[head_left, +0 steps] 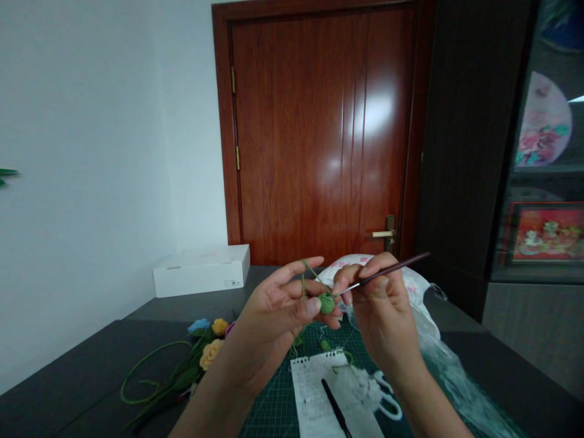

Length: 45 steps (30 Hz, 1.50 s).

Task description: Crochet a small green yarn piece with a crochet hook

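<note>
Green crochet piece (326,303), a small rounded ball of tight stitches, sits at the centre of the frame, just below the middle, pinched at the tips of the left hand (274,322). That hand's thumb and fingers press together on it from the left side, while a strand of green yarn (311,272) rises from the piece toward the raised index finger. The right hand (378,304) pinches a slim crochet hook (387,271) between thumb and fingers in a pencil grip, its dark handle angled up and to the right and its metal shaft reaching the piece's upper right side. A firm pinch close to the stitches and a taut strand seem the best way to work here, since they keep the small ball from turning as the hook enters.

Below the hands, a spiral notepad (314,389) lies on a green cutting mat (269,420), with a black pen-like tool (336,407) across the notepad. Crocheted flowers (210,353) lie on the dark table (91,365) at lower left, a white cardboard box (201,271) stands beyond them, and a plastic bag (424,316) lies at right.
</note>
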Available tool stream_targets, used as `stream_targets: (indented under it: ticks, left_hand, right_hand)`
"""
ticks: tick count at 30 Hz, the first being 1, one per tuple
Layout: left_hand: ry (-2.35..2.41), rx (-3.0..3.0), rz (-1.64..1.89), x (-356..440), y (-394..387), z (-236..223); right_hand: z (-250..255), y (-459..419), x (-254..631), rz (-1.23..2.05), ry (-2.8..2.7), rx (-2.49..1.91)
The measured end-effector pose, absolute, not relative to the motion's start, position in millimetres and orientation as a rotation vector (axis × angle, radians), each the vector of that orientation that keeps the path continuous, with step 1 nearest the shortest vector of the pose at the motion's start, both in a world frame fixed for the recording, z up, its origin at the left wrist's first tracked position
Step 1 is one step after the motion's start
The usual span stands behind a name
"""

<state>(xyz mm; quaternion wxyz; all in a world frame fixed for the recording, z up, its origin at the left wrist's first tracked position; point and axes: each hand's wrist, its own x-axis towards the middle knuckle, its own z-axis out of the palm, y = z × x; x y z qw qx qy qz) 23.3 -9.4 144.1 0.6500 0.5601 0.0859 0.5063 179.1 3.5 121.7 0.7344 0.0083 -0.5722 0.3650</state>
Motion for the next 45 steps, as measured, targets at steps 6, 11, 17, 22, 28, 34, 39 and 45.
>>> stream_targets:
  ticks: [6, 11, 17, 22, 28, 34, 39, 45]
  left_hand:
    - [0.177, 1.259, 1.122, 21.8, -9.6, 143.1]
    - [0.178, 1.25, 1.135, 22.2, -9.8, 143.3]
    - [0.187, 1.226, 1.146, 23.5, -13.0, 144.6]
    - [0.159, 1.195, 1.144, 25.4, -14.6, 144.9]
    - [0.159, 1.158, 1.126, 26.7, -16.7, 147.6]
    - [0.172, 1.184, 1.162, 27.6, -17.1, 146.9]
    - [0.21, 1.246, 1.239, 29.2, -19.0, 146.4]
    - [0.215, 1.27, 1.278, 30.1, -19.6, 146.8]
  right_hand:
    - [125.1, -0.3, 189.5, 0.456, -1.375, 0.014]
    - [123.3, -6.3, 189.2, 0.265, -1.393, -0.031]
    - [115.6, -7.2, 189.8, 0.184, -1.403, -0.05]
    - [106.4, -4.0, 189.5, 0.067, -1.383, -0.087]
    - [100.7, -3.7, 185.9, 0.043, -1.359, -0.087]
    - [102.8, -6.3, 188.3, -0.044, -1.444, -0.142]
    - [104.3, -5.8, 185.0, -0.067, -1.433, -0.166]
    - [99.0, -1.0, 173.8, -0.011, -1.267, -0.089]
